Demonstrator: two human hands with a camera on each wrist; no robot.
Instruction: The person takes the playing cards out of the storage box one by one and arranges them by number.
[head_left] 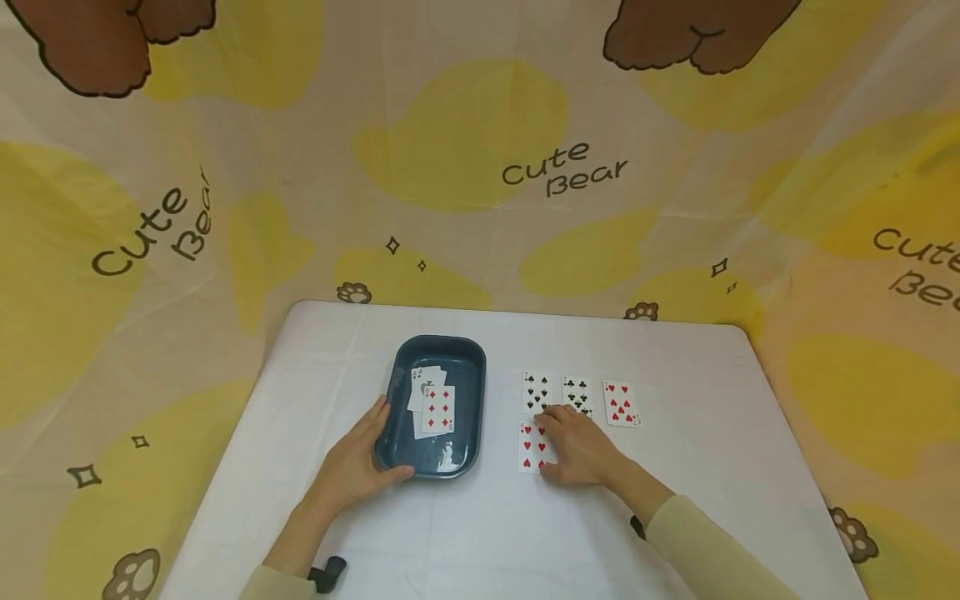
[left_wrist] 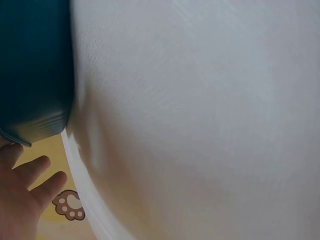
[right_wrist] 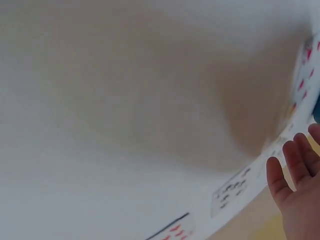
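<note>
In the head view, my left hand (head_left: 354,460) rests against the near left corner of a dark blue tray (head_left: 471,367), thumb over the near rim and fingers along the left side. Several playing cards lie overlapped inside it, a six of diamonds (head_left: 438,408) on top. My right hand (head_left: 579,446) touches a six of hearts (head_left: 527,450) on the table, thumb at its lower right and a fingertip by its top edge. The left wrist view shows the tray's outer wall (left_wrist: 35,65) and spread fingers (left_wrist: 47,185). Extended fingers (right_wrist: 295,165) appear in the right wrist view.
Above the six of hearts runs a row of face-up cards: a seven of spades (head_left: 536,387), a seven of clubs (head_left: 576,387), partly behind my hand, and a seven of hearts (head_left: 622,404). A white cloth covers the table (head_left: 690,367); a patterned curtain (head_left: 465,133) hangs behind it.
</note>
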